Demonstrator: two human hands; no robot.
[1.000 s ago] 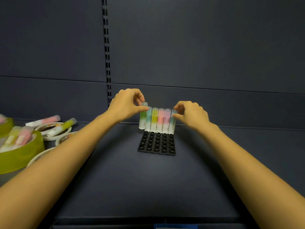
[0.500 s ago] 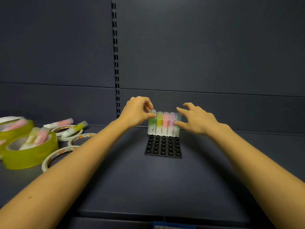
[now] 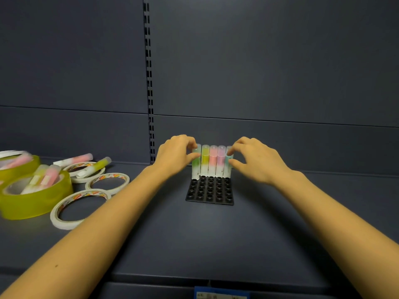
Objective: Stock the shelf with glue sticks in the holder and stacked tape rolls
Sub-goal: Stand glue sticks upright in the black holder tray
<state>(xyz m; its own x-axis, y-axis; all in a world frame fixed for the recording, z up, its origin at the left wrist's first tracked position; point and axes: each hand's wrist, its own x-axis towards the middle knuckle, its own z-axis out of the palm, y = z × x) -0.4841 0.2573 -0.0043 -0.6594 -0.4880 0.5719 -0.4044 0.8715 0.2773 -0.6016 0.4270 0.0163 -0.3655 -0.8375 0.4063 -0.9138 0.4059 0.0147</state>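
Though frosted, five pastel glue sticks (image 3: 212, 161)

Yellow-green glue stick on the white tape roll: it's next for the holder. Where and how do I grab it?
Pinch the yellow-green glue stick mid-barrel from above, fingers on its two long sides. It lies flat across the white tape roll, bridging the open centre, so its sides are free.

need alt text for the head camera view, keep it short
Two bare hands steady a row of five pastel glue sticks standing in the back row of a black holder on a dark shelf: the left hand pinches the green stick, the right hand the teal stick. Tape rolls and loose glue sticks lie at the left.
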